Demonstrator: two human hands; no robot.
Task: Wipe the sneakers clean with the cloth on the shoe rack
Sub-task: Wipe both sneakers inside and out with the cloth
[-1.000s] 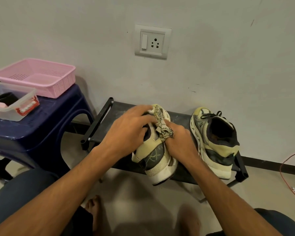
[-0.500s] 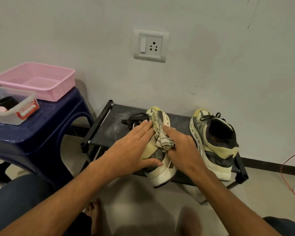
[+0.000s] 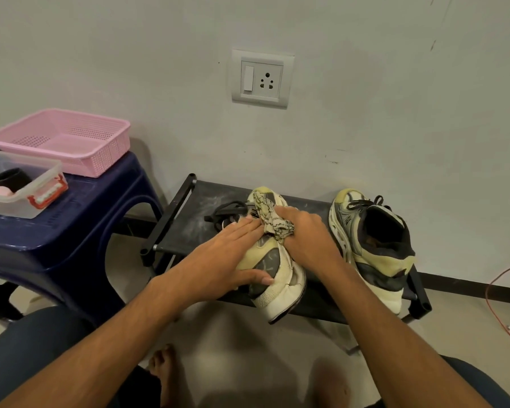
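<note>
Two cream and grey sneakers stand on the low black shoe rack (image 3: 189, 231). The left sneaker (image 3: 280, 287) is tipped on its side, its heel over the rack's front edge. My left hand (image 3: 227, 257) lies flat on its side with straight fingers, the thumb on the heel. My right hand (image 3: 306, 240) grips a bunched patterned cloth (image 3: 274, 222) against the sneaker's upper. The right sneaker (image 3: 371, 245) stands upright beside my right wrist.
A dark blue plastic stool (image 3: 71, 219) stands left of the rack, carrying a pink basket (image 3: 68, 139) and a clear box (image 3: 21, 187) with small items. A wall socket (image 3: 261, 79) is above the rack. An orange cable (image 3: 501, 298) lies on the floor at right.
My left hand has gone from cupping the sneaker's top to lying flat along its side, uncovering the black laces. The cloth has stayed on the upper.
</note>
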